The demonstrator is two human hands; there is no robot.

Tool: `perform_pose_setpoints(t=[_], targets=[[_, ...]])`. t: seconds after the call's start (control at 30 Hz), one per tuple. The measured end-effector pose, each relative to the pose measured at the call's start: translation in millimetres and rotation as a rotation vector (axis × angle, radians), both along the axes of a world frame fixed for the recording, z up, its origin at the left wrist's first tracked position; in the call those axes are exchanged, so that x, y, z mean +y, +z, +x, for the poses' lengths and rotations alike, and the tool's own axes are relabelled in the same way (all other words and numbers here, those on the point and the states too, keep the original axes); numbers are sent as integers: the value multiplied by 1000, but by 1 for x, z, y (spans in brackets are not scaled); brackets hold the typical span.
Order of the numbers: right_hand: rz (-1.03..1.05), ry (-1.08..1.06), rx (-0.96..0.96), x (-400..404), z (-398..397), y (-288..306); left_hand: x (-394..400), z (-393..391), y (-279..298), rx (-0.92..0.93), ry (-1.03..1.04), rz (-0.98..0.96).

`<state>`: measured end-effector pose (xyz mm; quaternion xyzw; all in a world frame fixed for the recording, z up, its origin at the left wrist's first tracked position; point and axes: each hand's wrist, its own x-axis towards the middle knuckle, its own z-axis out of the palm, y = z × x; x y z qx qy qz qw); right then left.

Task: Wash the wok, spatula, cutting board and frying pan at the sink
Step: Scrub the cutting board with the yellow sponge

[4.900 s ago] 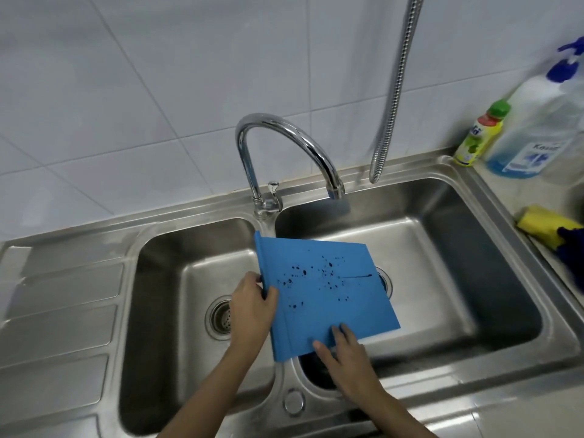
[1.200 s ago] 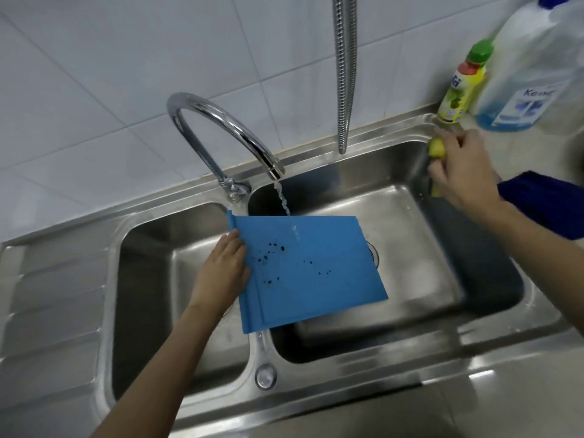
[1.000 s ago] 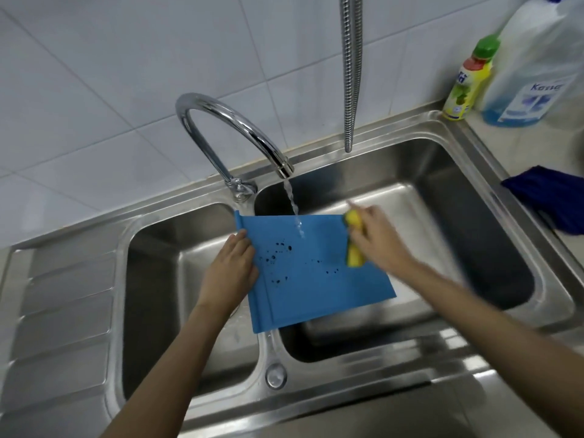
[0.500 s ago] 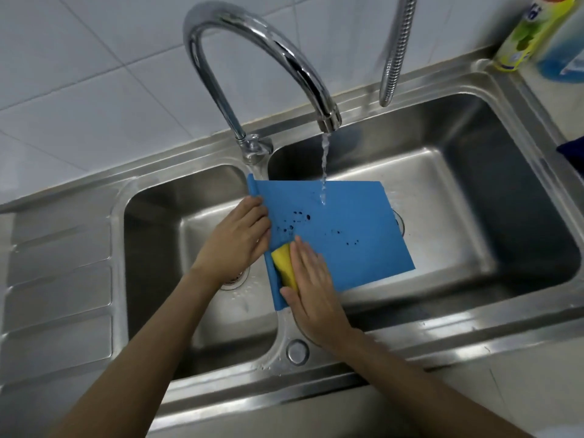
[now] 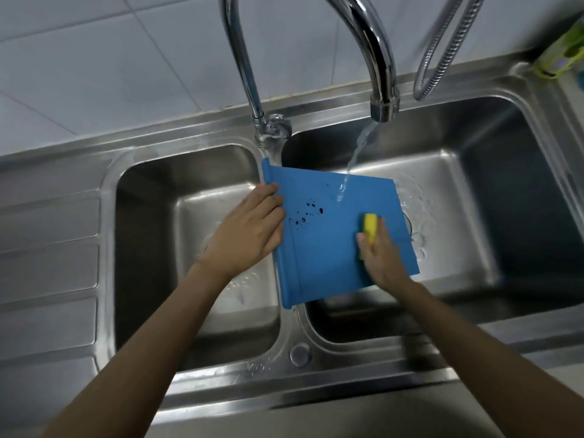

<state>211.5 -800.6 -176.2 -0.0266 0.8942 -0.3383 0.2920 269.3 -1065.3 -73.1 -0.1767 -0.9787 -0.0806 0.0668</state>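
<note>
- The left basin of the sink (image 5: pixel 104 216) holds nothing; it is open room under the left hand (image 5: pixel 249 230).
- The left hand has its grip closed on the left edge of the blue cutting board (image 5: pixel 328 245), which lies over the divider and out above the right basin (a few dark spots near the middle).
- Water from the faucet (image 5: pixel 376 58) lands near the board's far edge.
- The right hand (image 5: pixel 379 251) presses a yellow sponge (image 5: pixel 370 227) flat on the board, close to its right edge.
</note>
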Motion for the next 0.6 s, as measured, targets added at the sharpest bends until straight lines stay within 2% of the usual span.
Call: perform_pose_setpoints(t=[0.1,0.17,0.23,0.3,0.47,0.5,0.6], targets=[[53,-82,-233,40,-32,-12,2,1,1,5,10,-15],[100,-40,-233,44,-31,0,3,1,2,11,9,-41],[136,11,-131,32,-13,15,3,2,2,14,10,-65],[92,65,53,9,17,32,3,2,3,14,11,-82],[-395,169,279,-65,65,67,-2,3,2,52,-63,-93],[-416,193,363,-72,65,64,-4,2,2,59,-81,-88],[-242,230,576,-68,45,47,-5,-4,2,70,-103,-81]])
